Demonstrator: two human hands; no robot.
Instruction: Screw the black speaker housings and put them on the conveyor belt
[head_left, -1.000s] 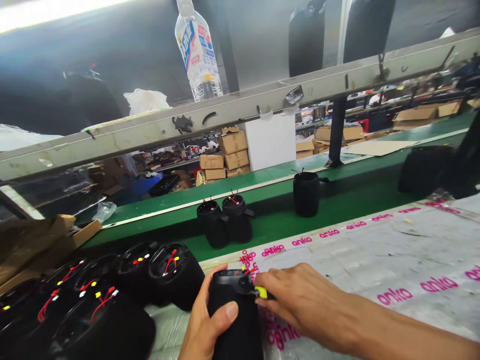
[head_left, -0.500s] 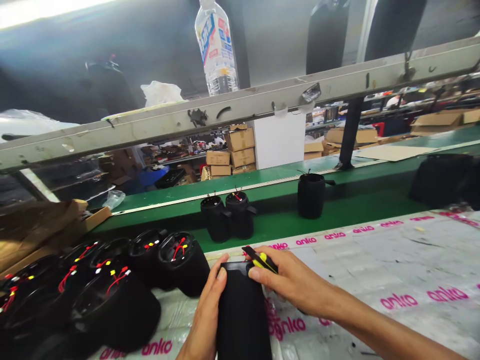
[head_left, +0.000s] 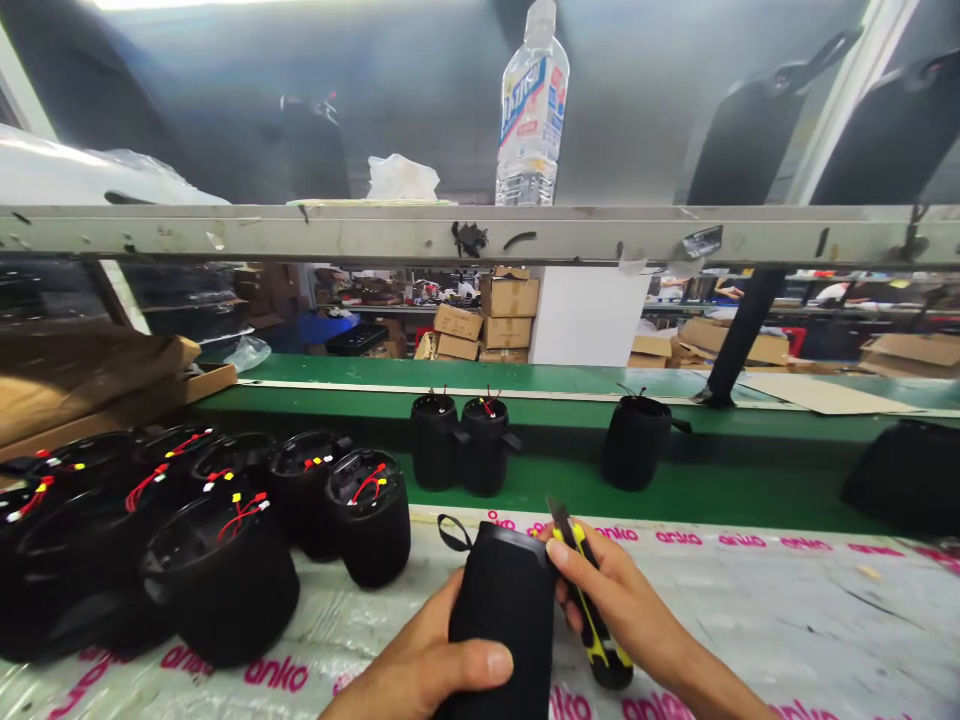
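Observation:
My left hand (head_left: 435, 650) is closed round a black fabric-covered cylinder (head_left: 504, 610), its thumb lying across the front. The cylinder looks like a speaker body, and a small black strap loop (head_left: 454, 533) sticks out at its upper left. In my right hand (head_left: 611, 590) is a yellow and black utility knife (head_left: 600, 640), blade pointing up beside the cylinder's top right edge. The right thumb and fingers are close to that edge; whether they touch it I cannot tell. Both hands are above the plastic-covered bench (head_left: 750, 620).
Several open black cylinders (head_left: 225, 590) with red wires crowd the left side. Two more (head_left: 485, 450) and a single one (head_left: 637, 445) stand on the green belt (head_left: 555, 470). A shelf rail (head_left: 375, 232) crosses above, carrying a plastic bottle (head_left: 531, 120).
My left thumb has moved from the cylinder's top down across its front. The strap loop now shows at left. The knife has turned more upright in my right hand, and the camera view has levelled.

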